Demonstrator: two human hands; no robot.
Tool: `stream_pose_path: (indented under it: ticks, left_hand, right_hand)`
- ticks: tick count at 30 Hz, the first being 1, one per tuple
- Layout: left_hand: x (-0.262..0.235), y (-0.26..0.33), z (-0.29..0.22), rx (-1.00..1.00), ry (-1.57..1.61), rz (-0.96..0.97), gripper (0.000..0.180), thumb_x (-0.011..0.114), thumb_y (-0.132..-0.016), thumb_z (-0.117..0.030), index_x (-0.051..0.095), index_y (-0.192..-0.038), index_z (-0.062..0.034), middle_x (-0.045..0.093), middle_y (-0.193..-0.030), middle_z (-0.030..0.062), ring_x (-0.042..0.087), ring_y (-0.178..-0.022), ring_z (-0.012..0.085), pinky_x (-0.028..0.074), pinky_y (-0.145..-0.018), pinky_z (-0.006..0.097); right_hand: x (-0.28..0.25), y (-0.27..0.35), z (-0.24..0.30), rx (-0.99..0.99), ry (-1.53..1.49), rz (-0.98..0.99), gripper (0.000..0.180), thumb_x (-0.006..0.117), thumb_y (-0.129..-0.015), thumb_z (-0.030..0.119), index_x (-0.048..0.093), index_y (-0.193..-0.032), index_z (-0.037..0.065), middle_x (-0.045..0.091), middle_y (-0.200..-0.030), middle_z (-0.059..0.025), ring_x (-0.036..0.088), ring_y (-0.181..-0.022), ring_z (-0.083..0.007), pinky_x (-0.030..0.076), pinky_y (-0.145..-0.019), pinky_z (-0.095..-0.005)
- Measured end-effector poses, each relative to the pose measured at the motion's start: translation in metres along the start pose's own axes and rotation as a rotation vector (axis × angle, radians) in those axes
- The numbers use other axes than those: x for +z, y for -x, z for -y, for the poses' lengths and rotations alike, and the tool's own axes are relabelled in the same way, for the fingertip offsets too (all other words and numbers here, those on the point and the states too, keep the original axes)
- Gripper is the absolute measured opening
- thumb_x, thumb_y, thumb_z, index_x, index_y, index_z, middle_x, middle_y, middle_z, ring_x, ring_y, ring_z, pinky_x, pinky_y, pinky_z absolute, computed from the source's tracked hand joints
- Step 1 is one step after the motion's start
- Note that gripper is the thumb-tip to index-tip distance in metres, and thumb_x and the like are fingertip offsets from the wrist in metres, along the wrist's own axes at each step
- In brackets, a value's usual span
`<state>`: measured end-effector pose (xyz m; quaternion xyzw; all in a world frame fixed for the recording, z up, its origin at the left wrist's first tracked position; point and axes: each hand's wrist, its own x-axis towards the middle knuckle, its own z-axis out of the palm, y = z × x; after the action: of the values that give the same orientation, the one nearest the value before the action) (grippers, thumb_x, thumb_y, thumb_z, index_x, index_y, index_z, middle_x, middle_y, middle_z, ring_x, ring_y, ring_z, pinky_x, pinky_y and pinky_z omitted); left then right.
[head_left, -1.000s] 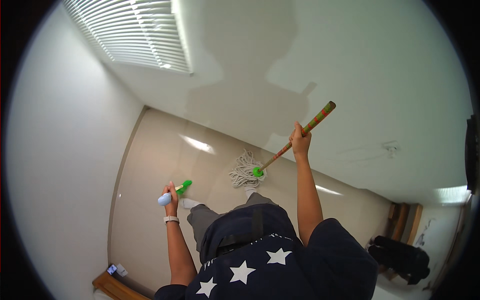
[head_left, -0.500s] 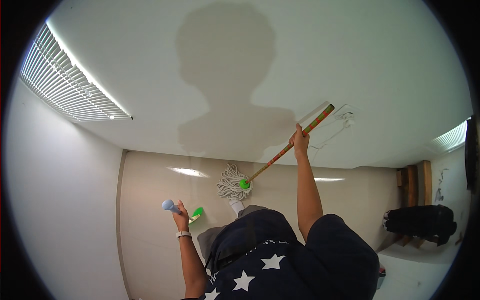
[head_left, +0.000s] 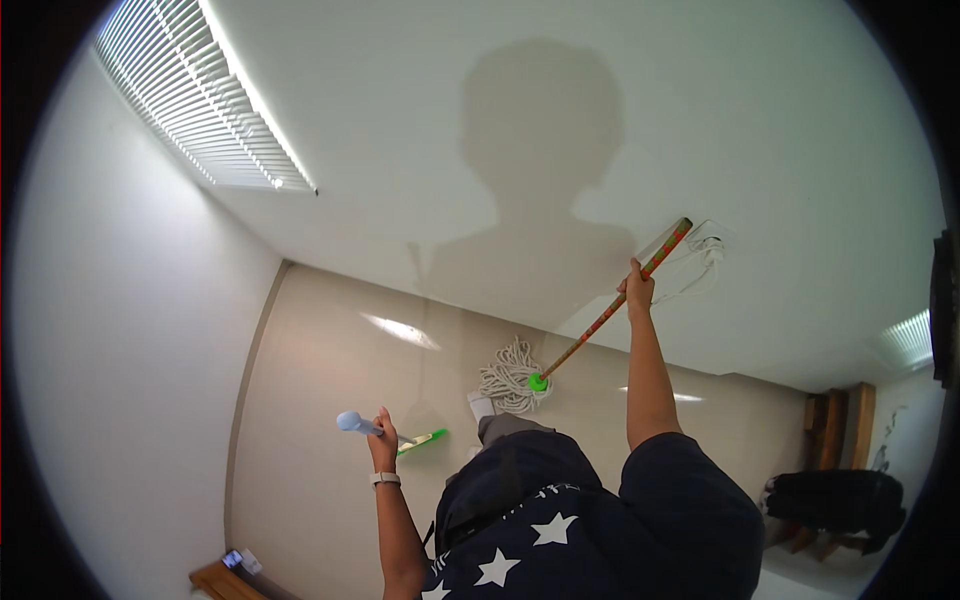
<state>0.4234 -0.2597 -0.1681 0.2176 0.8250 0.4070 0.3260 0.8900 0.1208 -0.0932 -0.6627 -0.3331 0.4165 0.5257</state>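
My right hand [head_left: 638, 288] is closed round the upper part of a string mop's red-and-green patterned handle [head_left: 597, 327]. The handle slants down to a green socket [head_left: 538, 382], and the off-white mop strings [head_left: 508, 372] spread on the floor beside my foot in a white sock [head_left: 481, 404]. On the left, my left hand [head_left: 384, 445] grips a stick near its rounded light-blue end [head_left: 352, 421]. Lower down, this stick has a narrow green head [head_left: 425, 440] with a pale part; whether it is a broom or a flat mop I cannot tell.
The wall ahead has a socket with a white plug and cord [head_left: 712, 252] near the mop handle's top. Blinds [head_left: 215, 100] hang at upper left. Wooden furniture [head_left: 828, 430] and a dark draped item [head_left: 838, 502] stand right; a wooden edge [head_left: 222, 580] shows lower left.
My view has turned, so most of the scene sits further right. The left stick's green head shows wider and swung rightward. A wooden edge has come into view lower left. Both grips stay.
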Motion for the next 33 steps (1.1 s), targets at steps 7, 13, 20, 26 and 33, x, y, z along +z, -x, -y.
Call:
stream_pose_path:
  ticks: [7,13,20,26,33]
  left_hand:
    - [0.019,0.052,0.048,-0.051,0.044,-0.066,0.060,0.049,-0.102,-0.046,0.041,-0.060,-0.0028,0.038,-0.054,0.0052,0.037,-0.055,0.0147,0.031,-0.052,0.038]
    - [0.027,0.093,0.075,-0.102,0.068,-0.126,0.060,0.051,-0.102,-0.044,0.038,-0.059,-0.0046,0.039,-0.053,0.0046,0.037,-0.054,0.0152,0.032,-0.051,0.038]
    - [0.045,0.116,0.064,-0.068,0.081,-0.232,0.058,0.052,-0.102,-0.045,0.038,-0.063,-0.0045,0.038,-0.057,0.0050,0.037,-0.058,0.0160,0.034,-0.055,0.037]
    - [0.082,0.129,0.051,-0.025,0.081,-0.253,0.056,0.053,-0.102,-0.041,0.039,-0.065,-0.0036,0.038,-0.058,0.0066,0.036,-0.059,0.0184,0.035,-0.057,0.038]
    - [0.123,0.147,0.025,0.130,-0.068,-0.295,0.052,0.056,-0.102,-0.037,0.043,-0.066,-0.0005,0.042,-0.058,0.0099,0.039,-0.056,0.0202,0.038,-0.056,0.038]
  right_hand:
    - [-0.018,-0.005,-0.050,0.060,0.308,0.049,0.048,0.061,-0.094,0.048,0.060,-0.069,0.006,0.068,-0.070,-0.0079,0.061,-0.061,-0.0140,0.048,-0.056,-0.0306]
    - [-0.016,-0.001,-0.051,0.056,0.326,0.203,0.045,0.063,-0.092,0.050,0.063,-0.078,0.007,0.071,-0.080,-0.0047,0.061,-0.068,-0.0122,0.047,-0.058,-0.0286]
    - [-0.017,-0.008,-0.070,-0.124,0.301,0.159,0.044,0.067,-0.092,0.047,0.063,-0.085,0.004,0.063,-0.079,-0.0037,0.058,-0.077,-0.0154,0.047,-0.074,-0.0310]
    - [-0.011,-0.002,-0.081,-0.174,0.278,0.169,0.054,0.063,-0.093,0.051,0.067,-0.091,-0.002,0.070,-0.087,-0.0107,0.067,-0.086,-0.0200,0.051,-0.081,-0.0336]
    - [-0.024,0.003,-0.065,-0.050,0.309,0.167,0.063,0.063,-0.089,0.062,0.063,-0.091,-0.001,0.068,-0.083,-0.0105,0.067,-0.084,-0.0272,0.050,-0.083,-0.0376]
